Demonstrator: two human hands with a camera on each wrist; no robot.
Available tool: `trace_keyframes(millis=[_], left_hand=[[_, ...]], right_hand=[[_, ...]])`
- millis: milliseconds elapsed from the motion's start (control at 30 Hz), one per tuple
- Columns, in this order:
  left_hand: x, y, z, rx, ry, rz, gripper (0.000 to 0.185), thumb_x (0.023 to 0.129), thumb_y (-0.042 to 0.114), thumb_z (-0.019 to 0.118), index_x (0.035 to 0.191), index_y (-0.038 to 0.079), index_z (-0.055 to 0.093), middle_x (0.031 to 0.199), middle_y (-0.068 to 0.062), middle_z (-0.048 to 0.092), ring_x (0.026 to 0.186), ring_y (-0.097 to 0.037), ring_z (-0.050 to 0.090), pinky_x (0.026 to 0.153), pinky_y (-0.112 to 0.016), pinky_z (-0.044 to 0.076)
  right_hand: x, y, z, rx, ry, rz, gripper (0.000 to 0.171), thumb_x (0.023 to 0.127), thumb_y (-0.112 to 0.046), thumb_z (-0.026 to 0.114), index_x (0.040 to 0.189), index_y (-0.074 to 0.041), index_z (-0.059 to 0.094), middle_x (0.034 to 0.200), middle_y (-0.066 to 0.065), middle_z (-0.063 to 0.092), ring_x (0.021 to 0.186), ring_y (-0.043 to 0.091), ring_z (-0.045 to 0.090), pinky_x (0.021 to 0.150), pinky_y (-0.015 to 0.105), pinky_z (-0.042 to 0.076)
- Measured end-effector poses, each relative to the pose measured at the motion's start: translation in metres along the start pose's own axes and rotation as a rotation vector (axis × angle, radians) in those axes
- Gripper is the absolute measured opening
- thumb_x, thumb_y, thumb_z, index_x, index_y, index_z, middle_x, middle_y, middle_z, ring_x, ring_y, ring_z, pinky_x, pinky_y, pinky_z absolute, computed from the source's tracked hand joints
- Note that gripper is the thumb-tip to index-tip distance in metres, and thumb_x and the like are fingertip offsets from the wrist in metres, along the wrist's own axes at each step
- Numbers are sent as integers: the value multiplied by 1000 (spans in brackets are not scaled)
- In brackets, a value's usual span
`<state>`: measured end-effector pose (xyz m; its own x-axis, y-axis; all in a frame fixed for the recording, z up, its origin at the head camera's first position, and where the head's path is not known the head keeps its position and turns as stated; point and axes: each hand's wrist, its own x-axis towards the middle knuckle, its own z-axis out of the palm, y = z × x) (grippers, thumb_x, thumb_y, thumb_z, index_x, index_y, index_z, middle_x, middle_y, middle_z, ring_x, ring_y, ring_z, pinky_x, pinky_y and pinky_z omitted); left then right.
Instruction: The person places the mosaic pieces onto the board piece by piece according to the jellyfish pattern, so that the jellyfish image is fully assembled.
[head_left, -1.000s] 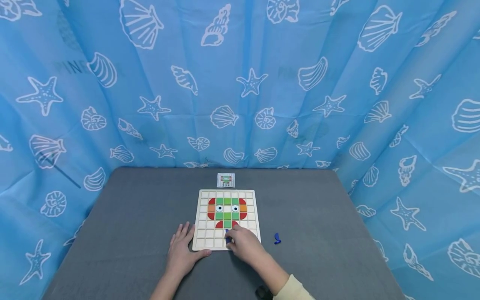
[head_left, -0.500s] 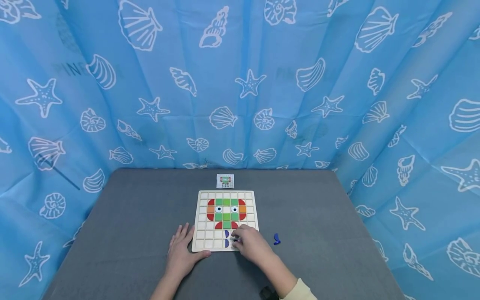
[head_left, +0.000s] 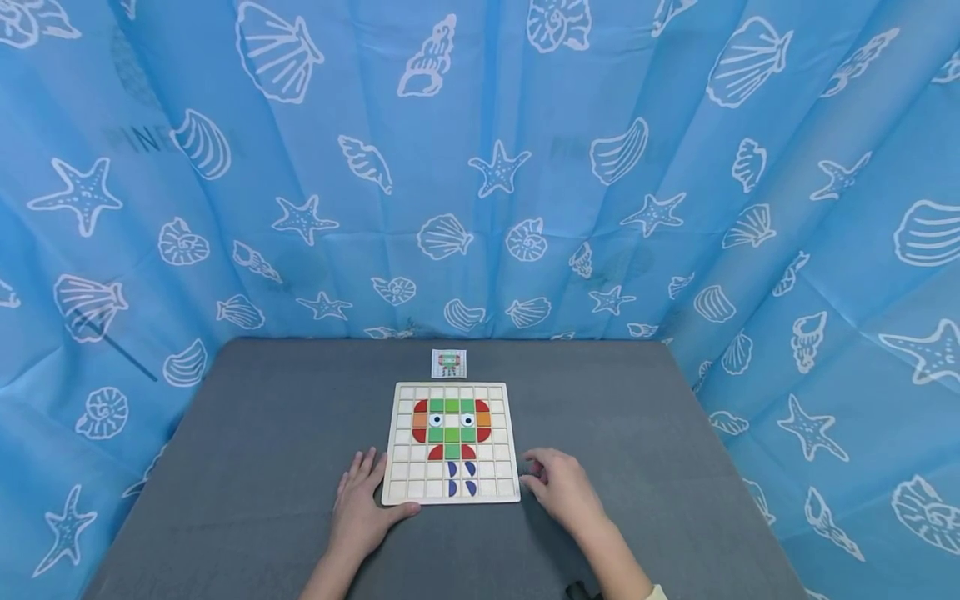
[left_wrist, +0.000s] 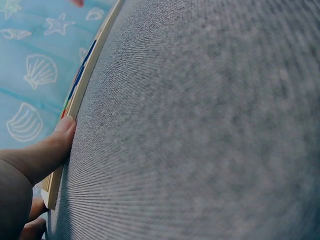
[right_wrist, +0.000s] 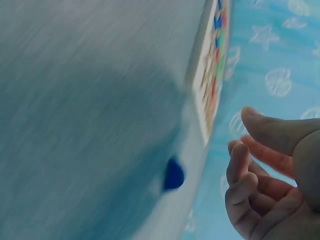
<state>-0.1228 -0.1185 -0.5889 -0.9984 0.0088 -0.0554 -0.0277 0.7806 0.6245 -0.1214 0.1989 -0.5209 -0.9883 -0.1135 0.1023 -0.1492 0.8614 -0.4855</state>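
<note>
A pale wooden grid board [head_left: 405,490] lies on the grey table, bearing a figure of red, green and orange tiles. Several dark blue half-round tiles [head_left: 452,488] sit in its two front rows. My left hand [head_left: 362,508] rests at the near left corner, fingers along the left side; its thumb [left_wrist: 60,135] touches the front edge. Just right of the board is my right hand [head_left: 562,487], its fingers loosely bent and thumb apart, holding nothing. A loose blue piece [right_wrist: 174,174] shows on the cloth below that hand in the right wrist view; in the head view the hand hides it.
Behind the board lies a small picture card [head_left: 448,363] with a similar figure. The grey table cover [head_left: 300,417] reaches back to a blue curtain [head_left: 480,167] printed with shells and starfish. A black object [head_left: 577,590] shows by the right forearm.
My right hand has let go of a blue tile on the board and moved right, over the loose blue pieces. Blue tiles in the front rows are uncovered now. The left hand stays put.
</note>
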Motion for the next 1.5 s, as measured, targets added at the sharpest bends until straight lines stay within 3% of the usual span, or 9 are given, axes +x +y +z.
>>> trace_keyframes(millis=[167,267,500,667,933,1233,1500], left_hand=[[-1,-1,0,7,-8,-9,115,64,65,84,151,1,44,160,-24,35,152,-45,20,123,-61,19],[-1,-2,0,8,-8,-10,115,64,65,84,151,1,44,160,-25,35,152,-45,20,122,-61,19],[-1,-1,1,0,-4,-13,115,64,66,84,151,1,45,160,-24,35,152,-44,21,122,-61,20],[-1,-1,1,2,-8,-17,115,65,66,84,151,1,45,160,-24,34,152,-44,20,122,-61,19],[-1,-1,1,-2,-18,-22,115,65,65,84,152,2,44,161,-23,33,153,-43,19,123,-61,18],[-1,-1,-1,5,-13,-12,115,65,66,83,152,1,44,161,-24,34,152,-44,19,123,-61,18],[-1,1,-1,7,-8,-3,114,65,65,84,151,1,44,160,-25,34,152,-44,21,123,-61,19]], right_hand=[[-3,26,-4,-12,-27,191,35,82,-20,85,107,-3,68,78,-1,62,67,10,55,60,32,49],[-5,38,-6,-40,-68,252,36,81,-23,86,103,-3,66,79,2,61,69,14,55,61,35,48],[-9,49,-6,-25,-88,226,20,81,-12,84,91,-7,67,77,1,56,69,13,51,60,31,44],[-6,47,-3,-18,-84,191,20,83,-18,83,91,-8,68,74,-2,56,66,11,50,59,29,43],[-4,49,-3,-27,-93,176,19,82,-10,83,84,-10,65,72,-3,56,66,11,50,58,29,43],[-5,57,-9,-3,-147,180,22,78,-10,86,93,-9,70,80,-1,58,72,11,53,64,31,47],[-7,57,-11,36,-88,204,18,82,-10,83,92,-6,69,80,1,63,71,10,58,63,30,51]])
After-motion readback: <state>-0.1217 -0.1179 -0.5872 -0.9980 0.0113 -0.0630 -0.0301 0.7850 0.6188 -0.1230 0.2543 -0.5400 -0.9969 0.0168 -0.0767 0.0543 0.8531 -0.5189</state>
